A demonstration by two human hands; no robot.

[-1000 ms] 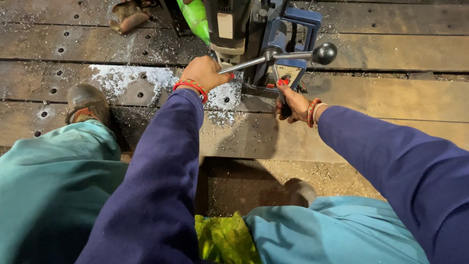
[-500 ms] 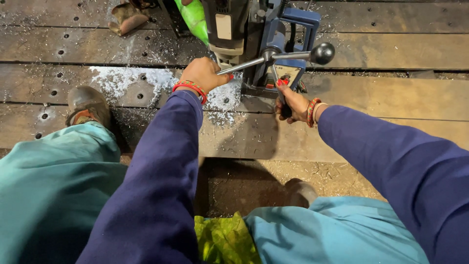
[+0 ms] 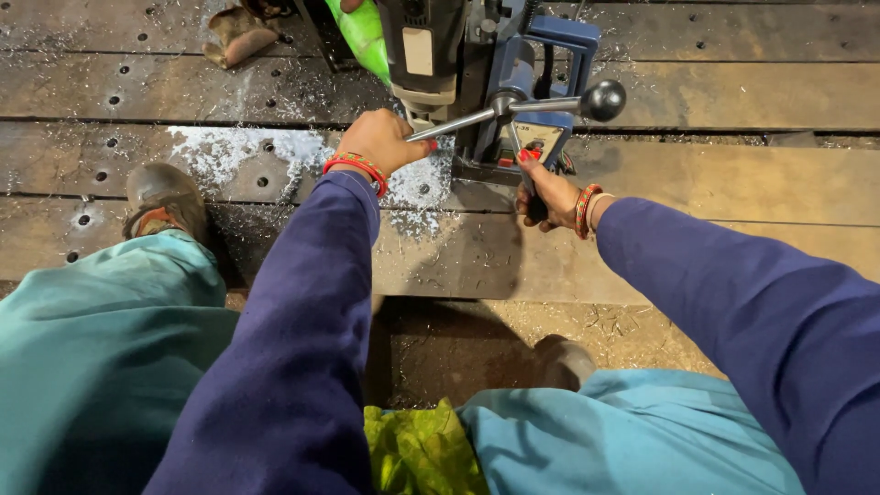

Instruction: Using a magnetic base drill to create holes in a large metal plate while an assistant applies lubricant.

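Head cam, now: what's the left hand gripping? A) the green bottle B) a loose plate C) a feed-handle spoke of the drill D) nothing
C: the left hand is closed around the end of a metal spoke of the feed handle on the blue drill, while the green bottle sits apart behind it, untouched by that hand.

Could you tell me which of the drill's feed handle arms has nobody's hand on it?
The arm pointing right, ending in the black ball knob. The left hand grips the left arm; the right hand holds the lower one.
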